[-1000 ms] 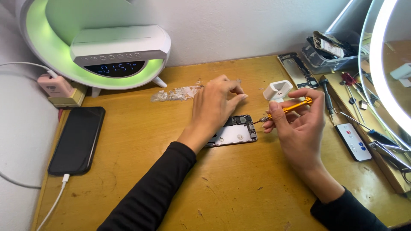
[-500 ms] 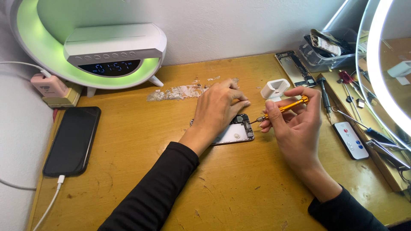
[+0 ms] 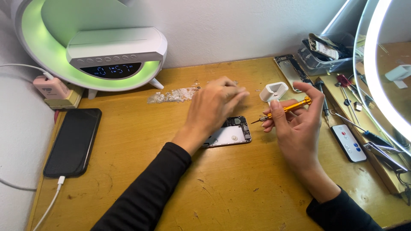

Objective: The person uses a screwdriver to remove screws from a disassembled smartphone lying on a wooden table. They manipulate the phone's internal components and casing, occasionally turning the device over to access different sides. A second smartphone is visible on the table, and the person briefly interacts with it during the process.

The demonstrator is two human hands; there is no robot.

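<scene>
Wooden and yellowish, our desk (image 3: 239, 188) runs up to a white wall, with a glowing green-and-white clock lamp (image 3: 98, 47) at the back left. From the head view we see our left hand (image 3: 212, 107) lying over the upper part of an opened phone (image 3: 229, 132), which sits flat near the middle of the desk; the fingers stretch forward, loosely apart, gripping nothing that we can see. Our right hand (image 3: 295, 128) hovers just right of the phone, thumb and fingers pinched on a small orange screwdriver (image 3: 284, 109), whose dark tip slants down toward the phone's top right corner. Whether the tip touches it, we cannot tell. A white charger block (image 3: 274, 91) stands just behind the screwdriver. A black phone (image 3: 72, 141) lies at the left with a white cable plugged in. A white remote (image 3: 350, 143) rests to the right, beside loose tools (image 3: 376, 141) and a lit ring light (image 3: 376, 85).
</scene>
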